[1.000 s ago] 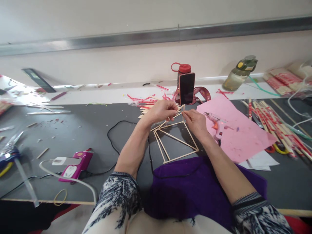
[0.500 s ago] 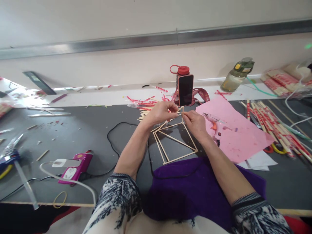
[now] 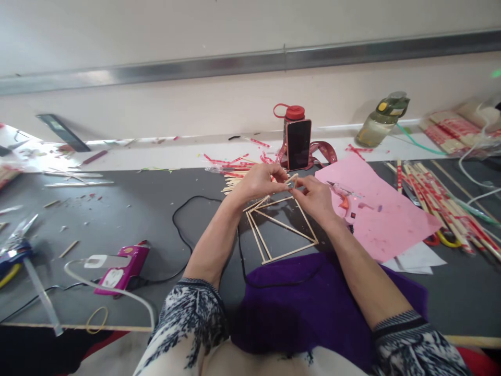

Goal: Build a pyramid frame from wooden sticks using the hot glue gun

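A dark grey desk (image 3: 129,219) is seen across the middle of the frame, with a pale wall and a long metal rail behind it. There is only the one view, from the head camera.

In the middle of the frame, a frame of thin wooden sticks (image 3: 279,230) is seen lying on the desk, just above a purple cloth (image 3: 313,303). A square with a slanted stick across it has been made already. More sticks are joined at its upper corner, where both hands meet.

The left hand (image 3: 258,183) is closed in a pinch on the sticks at that corner. The right hand (image 3: 315,198) is also closed in a pinch, and a short stick end (image 3: 293,179) is held in its grip, touching the same corner. So the flat part looks done, and the part that rises up looks only started. How many sticks are left to be added cannot be told.

A pile of loose sticks (image 3: 230,183) is seen just left of the hands. At the right, a glue gun (image 3: 344,198) lies on a pink sheet of paper (image 3: 383,219). Behind the hands, a phone (image 3: 299,144) is leaned against a red-capped bottle (image 3: 294,112). At the lower left, a pink glue gun (image 3: 121,266) is seen with a black cord (image 3: 183,235) near it. Wrapped chopsticks (image 3: 438,203) are spread at the right edge.
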`<act>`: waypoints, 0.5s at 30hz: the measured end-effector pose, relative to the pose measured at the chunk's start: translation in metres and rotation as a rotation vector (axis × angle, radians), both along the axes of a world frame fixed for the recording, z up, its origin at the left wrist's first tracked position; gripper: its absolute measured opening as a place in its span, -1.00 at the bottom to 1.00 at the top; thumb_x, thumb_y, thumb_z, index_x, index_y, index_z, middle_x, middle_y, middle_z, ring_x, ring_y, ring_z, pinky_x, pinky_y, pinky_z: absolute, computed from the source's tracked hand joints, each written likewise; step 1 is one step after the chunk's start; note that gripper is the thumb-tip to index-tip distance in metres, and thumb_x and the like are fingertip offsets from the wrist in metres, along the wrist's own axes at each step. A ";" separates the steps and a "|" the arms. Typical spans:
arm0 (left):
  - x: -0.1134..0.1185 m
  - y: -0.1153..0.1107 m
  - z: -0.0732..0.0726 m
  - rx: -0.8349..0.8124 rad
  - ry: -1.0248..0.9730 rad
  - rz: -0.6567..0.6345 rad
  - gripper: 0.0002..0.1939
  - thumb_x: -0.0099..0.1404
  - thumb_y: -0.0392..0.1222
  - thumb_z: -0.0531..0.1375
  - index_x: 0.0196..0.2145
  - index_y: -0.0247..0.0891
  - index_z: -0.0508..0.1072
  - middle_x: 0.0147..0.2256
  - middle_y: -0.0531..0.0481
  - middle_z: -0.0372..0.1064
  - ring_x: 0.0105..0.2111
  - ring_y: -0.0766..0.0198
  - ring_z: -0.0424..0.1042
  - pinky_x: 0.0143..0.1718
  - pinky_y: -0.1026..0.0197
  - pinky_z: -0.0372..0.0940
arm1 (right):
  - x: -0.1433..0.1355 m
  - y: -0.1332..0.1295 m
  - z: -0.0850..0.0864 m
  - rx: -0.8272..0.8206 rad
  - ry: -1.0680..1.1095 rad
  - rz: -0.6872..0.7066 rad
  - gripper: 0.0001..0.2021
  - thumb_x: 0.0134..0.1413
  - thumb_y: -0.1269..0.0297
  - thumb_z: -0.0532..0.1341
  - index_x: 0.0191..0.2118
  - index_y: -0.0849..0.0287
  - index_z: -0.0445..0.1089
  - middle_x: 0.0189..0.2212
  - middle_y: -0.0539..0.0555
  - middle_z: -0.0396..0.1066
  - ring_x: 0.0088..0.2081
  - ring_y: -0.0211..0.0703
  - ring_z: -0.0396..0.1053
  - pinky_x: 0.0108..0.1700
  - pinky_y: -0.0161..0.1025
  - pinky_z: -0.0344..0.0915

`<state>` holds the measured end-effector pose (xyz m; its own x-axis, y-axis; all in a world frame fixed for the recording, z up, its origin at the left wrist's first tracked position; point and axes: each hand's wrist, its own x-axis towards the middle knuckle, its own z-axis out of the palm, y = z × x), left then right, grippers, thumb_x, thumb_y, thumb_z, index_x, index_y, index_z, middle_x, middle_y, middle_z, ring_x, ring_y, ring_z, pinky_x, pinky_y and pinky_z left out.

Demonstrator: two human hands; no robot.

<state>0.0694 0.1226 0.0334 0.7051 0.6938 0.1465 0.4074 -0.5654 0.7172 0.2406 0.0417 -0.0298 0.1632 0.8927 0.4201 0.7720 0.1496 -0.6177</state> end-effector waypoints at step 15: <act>-0.006 -0.004 -0.008 -0.071 -0.007 0.014 -0.83 0.09 -0.21 0.21 -0.34 -0.33 0.48 -0.42 0.03 0.43 -0.51 0.43 0.35 -0.55 0.41 0.18 | 0.002 0.001 0.002 -0.001 0.013 0.046 -0.74 0.01 0.20 0.25 -0.16 0.13 0.51 -0.30 0.05 0.48 -0.47 -0.24 0.35 -0.30 -0.25 0.27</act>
